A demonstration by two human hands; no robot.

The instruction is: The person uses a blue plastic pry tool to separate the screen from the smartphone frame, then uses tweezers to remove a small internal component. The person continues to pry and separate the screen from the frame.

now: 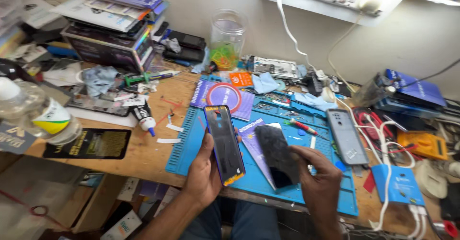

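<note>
My left hand [203,173] holds a phone frame [224,144] upright, its dark inner side facing me and a blue rim around it. Close to its right, my right hand [320,182] grips a dark, slightly curved screen panel [278,154] by its lower edge. Both hands hover over the front edge of a blue repair mat [191,146]. On the mat's right side lies a grey phone back cover [347,136]. A red-handled screwdriver [303,126] rests on the mat behind the screen panel.
A plastic bottle [36,113] and a black packet [88,143] sit at the left. A stack of boxes [112,24] and a clear jar [226,36] stand at the back. To the right are cables, a yellow multimeter [426,144] and a blue power adapter [400,185].
</note>
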